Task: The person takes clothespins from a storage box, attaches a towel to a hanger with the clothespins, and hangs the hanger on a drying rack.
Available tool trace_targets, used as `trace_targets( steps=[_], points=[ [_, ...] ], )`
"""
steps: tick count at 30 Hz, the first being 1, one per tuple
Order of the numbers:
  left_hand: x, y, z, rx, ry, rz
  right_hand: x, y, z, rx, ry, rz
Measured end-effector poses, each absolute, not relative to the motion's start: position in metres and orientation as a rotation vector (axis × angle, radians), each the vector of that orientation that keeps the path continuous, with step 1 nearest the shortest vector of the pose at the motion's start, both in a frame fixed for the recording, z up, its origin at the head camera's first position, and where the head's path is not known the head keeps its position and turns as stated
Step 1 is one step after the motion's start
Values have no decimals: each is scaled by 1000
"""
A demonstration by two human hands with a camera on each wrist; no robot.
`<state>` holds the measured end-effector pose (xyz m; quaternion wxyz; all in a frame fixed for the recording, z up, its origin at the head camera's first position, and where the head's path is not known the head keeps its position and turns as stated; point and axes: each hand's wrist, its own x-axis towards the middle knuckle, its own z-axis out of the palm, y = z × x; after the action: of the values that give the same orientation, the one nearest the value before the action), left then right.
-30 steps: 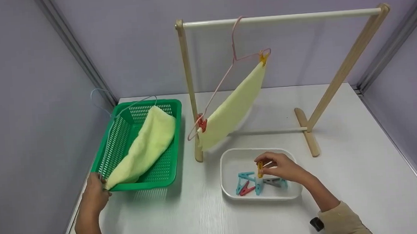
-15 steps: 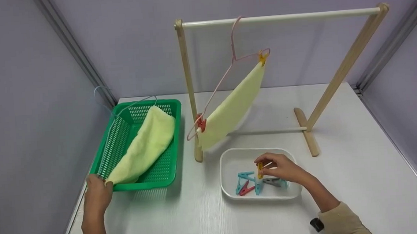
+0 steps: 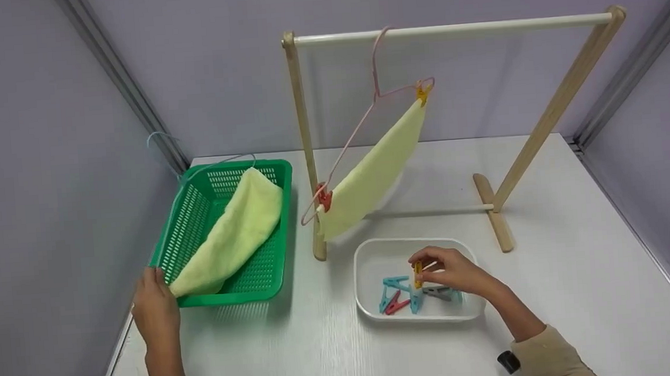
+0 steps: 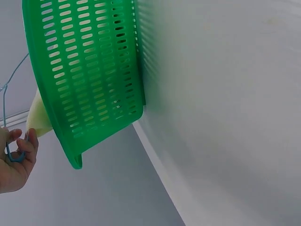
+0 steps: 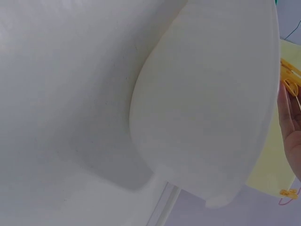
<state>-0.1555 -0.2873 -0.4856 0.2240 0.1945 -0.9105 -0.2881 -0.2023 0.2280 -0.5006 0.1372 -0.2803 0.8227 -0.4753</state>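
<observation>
At the near left corner of the green basket (image 3: 231, 298), my left hand (image 3: 158, 309) grips one end of a light blue wire hanger (image 4: 5, 101). Its fingers also pinch a corner of the yellow towel (image 3: 232, 236), most of which lies in the basket. The hanger's far end reaches the towel's far corner. Over the white tray (image 3: 369, 250), my right hand (image 3: 456, 271) pinches a yellow clothespin (image 3: 418, 273) between thumb and fingers. Below it lie blue clothespins (image 3: 396, 281), a red clothespin (image 3: 397, 303) and a grey clothespin (image 3: 436, 292).
Behind the tray stands a wooden rack with a white bar (image 3: 477, 27). From it hangs a pink hanger (image 3: 375, 67) with a second yellow towel (image 3: 373, 179), clipped by a red clothespin (image 3: 324, 199) and a yellow clothespin (image 3: 422, 93). Grey walls (image 3: 47, 202) enclose the table (image 3: 323, 354).
My left hand has moved slightly right and away from me, with the hanger and towel corner in it. The hanger's hook has shifted. My right hand with its clothespin has barely moved.
</observation>
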Motion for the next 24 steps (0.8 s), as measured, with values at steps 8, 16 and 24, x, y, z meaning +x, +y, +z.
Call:
trace_targets(
  steps=[8,16,24],
  points=[
    [-155,-288,-486,581,-2628,-764,-192,220,-477,-821,2348,-1391],
    [-156,-286,-490,575,-2612,-804,-189,218,-470,-793,2359,-1363],
    [-158,-283,-495,571,-2528,-777,-189,218,-471,-775,2347,-1364]
  ],
)
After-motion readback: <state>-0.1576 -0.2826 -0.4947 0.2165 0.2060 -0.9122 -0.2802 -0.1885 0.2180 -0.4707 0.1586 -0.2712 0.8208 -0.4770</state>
